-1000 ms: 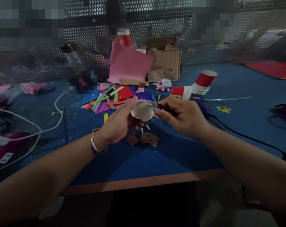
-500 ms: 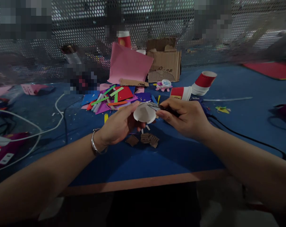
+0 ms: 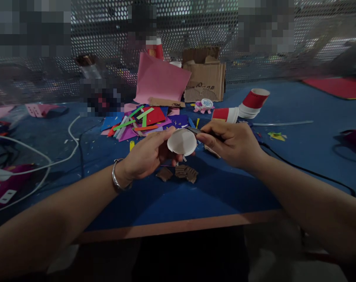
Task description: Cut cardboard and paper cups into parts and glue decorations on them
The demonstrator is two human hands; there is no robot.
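Note:
My left hand (image 3: 147, 154) is closed around the edge of a round white paper piece (image 3: 182, 142), which looks like the cut-off bottom of a paper cup. It is tilted so that its inner side faces me. In my right hand (image 3: 232, 143) is a pair of scissors (image 3: 192, 130), gripped by the handles, which the fingers mostly hide. The blades reach the upper right rim of the white piece. Below, torn brown cardboard pieces (image 3: 182, 172) lie on the blue table (image 3: 195, 203).
Coloured paper strips (image 3: 139, 123) lie in a heap behind my left hand. Beyond stand pink paper (image 3: 162, 80) and a cardboard box (image 3: 206, 82). Red and white paper cups (image 3: 254, 102) are at right, a black cable (image 3: 307, 168) nearer me. A white cord (image 3: 75, 147) loops at left.
The white piece has turned slightly in my left hand and shifted a little right. The scissor blades have drawn back to its rim, and my right hand has moved slightly right.

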